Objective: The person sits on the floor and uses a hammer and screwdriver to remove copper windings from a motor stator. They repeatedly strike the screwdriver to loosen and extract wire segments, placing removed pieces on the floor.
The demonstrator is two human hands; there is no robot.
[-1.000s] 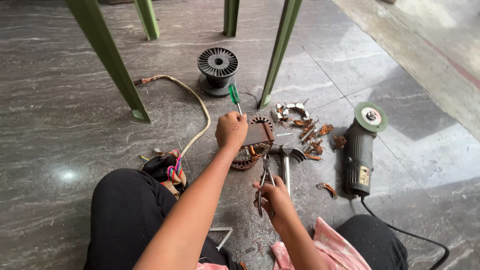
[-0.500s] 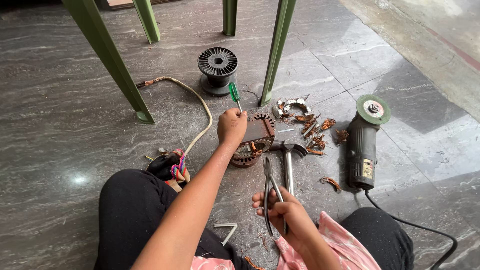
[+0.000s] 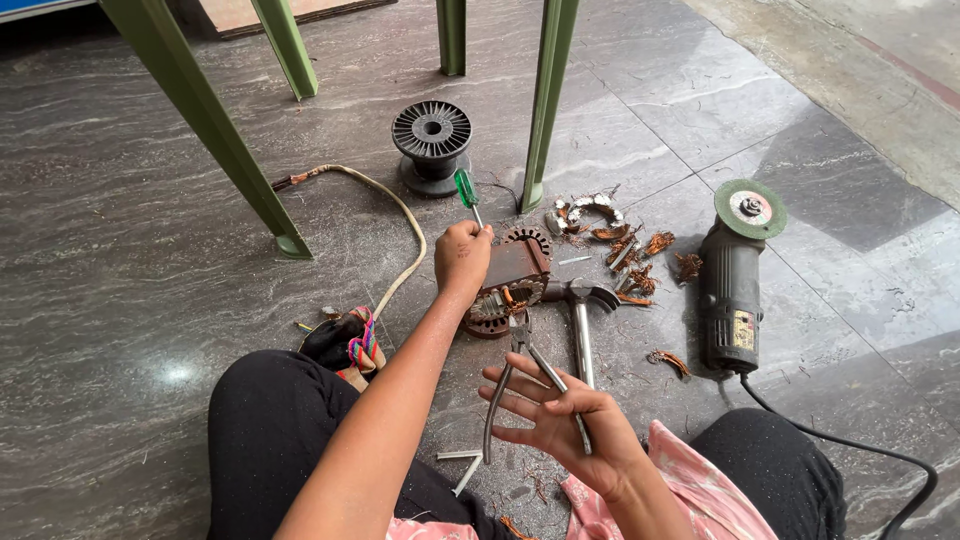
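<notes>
Gripping screwdriver [image 3: 466, 192] in left hand [image 3: 462, 255] over stator [image 3: 508, 280] — right hand [image 3: 560, 425] (fingers splayed) loosely cradling pliers [image 3: 528, 375] — risking dropping them.

What I can't make out from here
My left hand [image 3: 462, 255] covers the stator [image 3: 508, 280] top; the grinder cord [image 3: 860, 455] and green table legs [image 3: 190, 110] run off frame; the pliers [image 3: 528, 385] tips are hidden.
</notes>
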